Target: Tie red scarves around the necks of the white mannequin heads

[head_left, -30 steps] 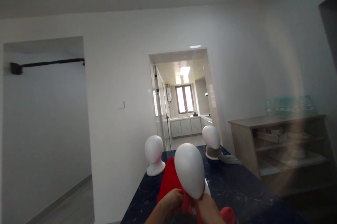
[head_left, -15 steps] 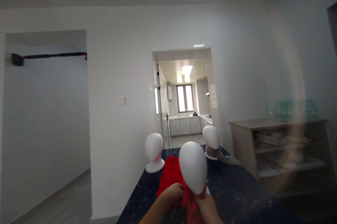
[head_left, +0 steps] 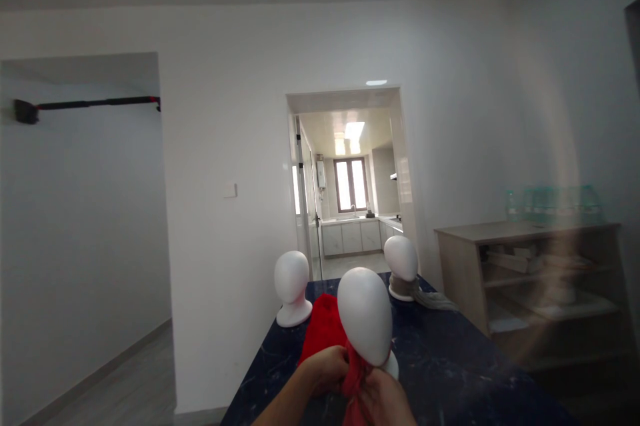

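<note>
Red scarf (head_left: pixel 323 327) in hand, we face a white wall (head_left: pixel 225 279), the largest thing in sight, well beyond the near mannequin head (head_left: pixel 364 313). A doorway (head_left: pixel 345 99) in the wall, behind that head, shows a kitchen (head_left: pixel 345 238). Under the near head spreads our dark blue marbled table (head_left: pixel 450 353). To the head's right and well apart from it stands a wooden cabinet (head_left: pixel 463 273).

Our scarf comes next: its broad part lies on the table just left of the near head, and a gathered length runs below that head toward us. How far it wraps round the neck we cannot tell. Beyond the near head stand two others, a bare white head (head_left: pixel 292 277) to its left and a far head (head_left: pixel 401 257) to its right, the latter with a grey scarf (head_left: pixel 404 287) round its neck.

Our left hand (head_left: pixel 331 366), just left below the near head, has its fingers curled and gripping the red cloth; our right hand (head_left: pixel 384 396), directly below the head, is closed on the gathered length. Smallest are green bottles (head_left: pixel 565 205) on the cabinet, far right of the near head.
</note>
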`<state>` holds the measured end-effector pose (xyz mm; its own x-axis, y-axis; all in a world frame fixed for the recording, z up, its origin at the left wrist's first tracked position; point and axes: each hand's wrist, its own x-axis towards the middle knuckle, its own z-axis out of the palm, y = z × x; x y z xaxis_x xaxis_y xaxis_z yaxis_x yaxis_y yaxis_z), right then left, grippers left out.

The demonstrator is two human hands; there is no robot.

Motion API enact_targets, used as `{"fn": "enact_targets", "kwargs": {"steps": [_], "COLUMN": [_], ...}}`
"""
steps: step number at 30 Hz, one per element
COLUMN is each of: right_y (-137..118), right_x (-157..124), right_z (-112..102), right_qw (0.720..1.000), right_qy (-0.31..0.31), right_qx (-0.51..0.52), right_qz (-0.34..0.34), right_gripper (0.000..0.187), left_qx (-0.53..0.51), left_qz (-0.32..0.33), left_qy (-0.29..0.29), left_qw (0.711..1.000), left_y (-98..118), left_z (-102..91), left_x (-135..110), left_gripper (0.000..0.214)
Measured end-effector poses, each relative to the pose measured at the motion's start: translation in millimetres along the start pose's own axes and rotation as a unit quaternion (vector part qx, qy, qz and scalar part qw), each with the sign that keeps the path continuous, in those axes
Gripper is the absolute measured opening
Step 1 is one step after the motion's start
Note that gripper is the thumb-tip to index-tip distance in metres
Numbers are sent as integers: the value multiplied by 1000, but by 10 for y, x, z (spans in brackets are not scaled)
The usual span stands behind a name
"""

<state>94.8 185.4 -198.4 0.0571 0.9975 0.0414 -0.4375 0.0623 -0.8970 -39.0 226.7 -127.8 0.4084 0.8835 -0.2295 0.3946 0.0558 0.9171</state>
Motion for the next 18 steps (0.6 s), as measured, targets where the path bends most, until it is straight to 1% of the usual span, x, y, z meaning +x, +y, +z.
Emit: {"fn": "enact_targets", "kwargs": {"steps": [3,4,6,8,12,16,18], "right_y": [-87,-120,-179,-215,-200,-154,-163], "right_x": [-57,-68,-71,-56,-4,45,53], "right_z": [94,119,142,128,62,56,83], "right_qw": [997,997,998,999,996,992,986], "right_qy": [-9,-6,10,24,43,27,29], "right_qx": [77,79,52,7,-66,-123,-161], "right_qz": [22,12,-18,-35,-29,-16,-9], "right_gripper": [38,42,48,47,37,27,26], "left_qx": [58,74,98,105,81,52,44], "left_qz": [1,2,2,-3,-23,-38,-40], "left_qy": [34,47,66,72,70,71,72], "left_qw": [998,996,993,992,994,995,996], "left_y": [-1,1,10,22,39,35,29], "left_z": [-19,-19,-5,23,83,114,123], "left_x": [32,40,46,38,31,69,89], "left_gripper": [22,19,14,12,14,17,16]}}
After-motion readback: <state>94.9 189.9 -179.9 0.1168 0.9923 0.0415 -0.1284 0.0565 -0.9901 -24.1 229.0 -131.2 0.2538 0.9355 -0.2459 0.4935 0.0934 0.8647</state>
